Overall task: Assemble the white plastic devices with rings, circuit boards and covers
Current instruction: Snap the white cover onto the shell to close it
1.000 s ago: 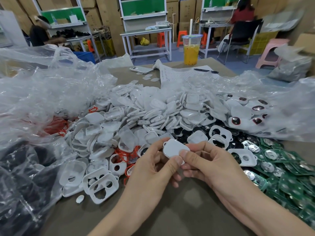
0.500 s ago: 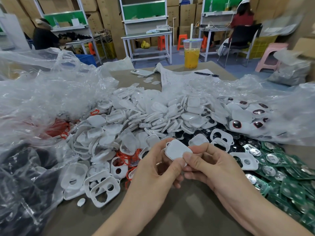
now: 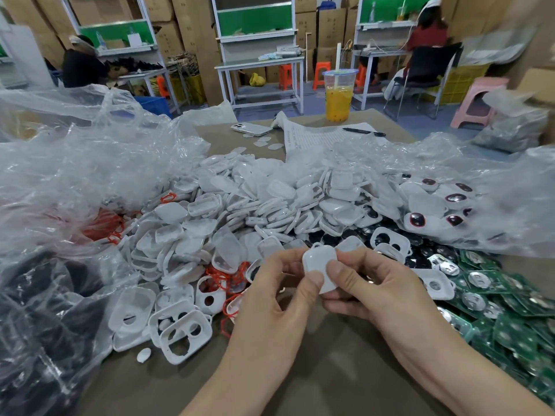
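A small white plastic device, rounded and closed up, sits pinched between my two hands just above the desk; my left hand presses its thumb on the front face, fingers curled behind; my right hand grips the right edge; it looks light, stiff and smooth (probably slippery), best held by the rims; beyond lie heaped white covers, red rings and green circuit boards.

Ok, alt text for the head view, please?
The left hand and right hand pinch one white plastic device over a brown table. Beyond lie heaped white covers, red rings to the left and green circuit boards to the right.
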Tool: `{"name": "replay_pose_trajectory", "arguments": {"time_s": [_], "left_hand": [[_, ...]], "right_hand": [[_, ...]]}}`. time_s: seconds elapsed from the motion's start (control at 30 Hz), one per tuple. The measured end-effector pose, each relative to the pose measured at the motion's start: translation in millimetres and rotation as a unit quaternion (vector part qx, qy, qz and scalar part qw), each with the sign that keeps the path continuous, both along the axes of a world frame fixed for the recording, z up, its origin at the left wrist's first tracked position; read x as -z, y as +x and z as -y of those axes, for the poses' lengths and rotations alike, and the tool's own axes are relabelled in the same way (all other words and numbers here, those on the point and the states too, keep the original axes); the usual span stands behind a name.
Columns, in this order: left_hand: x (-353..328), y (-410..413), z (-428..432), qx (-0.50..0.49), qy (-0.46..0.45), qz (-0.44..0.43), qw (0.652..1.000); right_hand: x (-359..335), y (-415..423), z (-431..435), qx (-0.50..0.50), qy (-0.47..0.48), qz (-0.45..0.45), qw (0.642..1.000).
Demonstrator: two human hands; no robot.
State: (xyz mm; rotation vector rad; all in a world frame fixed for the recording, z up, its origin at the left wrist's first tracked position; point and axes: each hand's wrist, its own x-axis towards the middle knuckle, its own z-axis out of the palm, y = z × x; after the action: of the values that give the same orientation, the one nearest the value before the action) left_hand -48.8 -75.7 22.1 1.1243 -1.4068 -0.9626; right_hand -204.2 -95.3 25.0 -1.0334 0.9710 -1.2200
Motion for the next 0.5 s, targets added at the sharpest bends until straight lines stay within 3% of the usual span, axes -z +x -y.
{"name": "replay_pose_trajectory", "arguments": {"time_s": [0.13, 0.37, 0.5], "left_hand": [[3.3, -1.6, 1.0, -0.032, 0.005, 0.014, 0.999], [4.6, -1.7, 4.3, -0.063, 0.009, 0.047, 0.997], [5.7, -2.0, 4.5, -0.074, 0.007, 0.047, 0.996]], "right_hand": [[-0.4, 4.6, -1.9, 0.005, -0.009, -0.013, 1.000], [3.8, 10.4, -3.1, 0.016, -0.047, -0.149, 0.988], [5.0, 8.7, -2.3, 0.019, -0.041, -0.154, 0.987]]}}
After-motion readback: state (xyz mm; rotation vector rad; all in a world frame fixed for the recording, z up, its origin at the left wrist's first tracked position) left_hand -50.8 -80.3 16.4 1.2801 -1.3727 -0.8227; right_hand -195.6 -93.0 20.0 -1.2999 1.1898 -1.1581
